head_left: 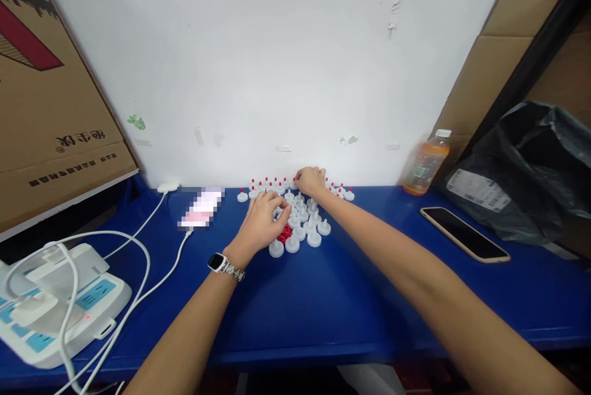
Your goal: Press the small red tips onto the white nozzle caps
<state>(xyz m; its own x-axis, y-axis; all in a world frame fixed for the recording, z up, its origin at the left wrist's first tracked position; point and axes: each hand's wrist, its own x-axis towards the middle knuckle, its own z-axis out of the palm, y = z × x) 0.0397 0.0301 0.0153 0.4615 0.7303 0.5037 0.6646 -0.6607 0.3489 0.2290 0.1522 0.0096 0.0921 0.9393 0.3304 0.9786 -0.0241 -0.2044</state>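
Observation:
My left hand, with a watch on the wrist, hovers over the left side of a group of white nozzle caps. Its thumb and fingers are curled together beside a small pile of red tip caps; whatever they hold is hidden. Farther back, my right hand reaches to the wall side, fingertips closed at a red-tipped white nozzle cap. More nozzle caps with red tips stand upright in rows along the wall, partly covered by my right hand.
On the blue table, a white power strip with looping cables lies left, near a charging phone, its screen blurred. An orange drink bottle, another phone and a black plastic bag are right. A cardboard box stands left.

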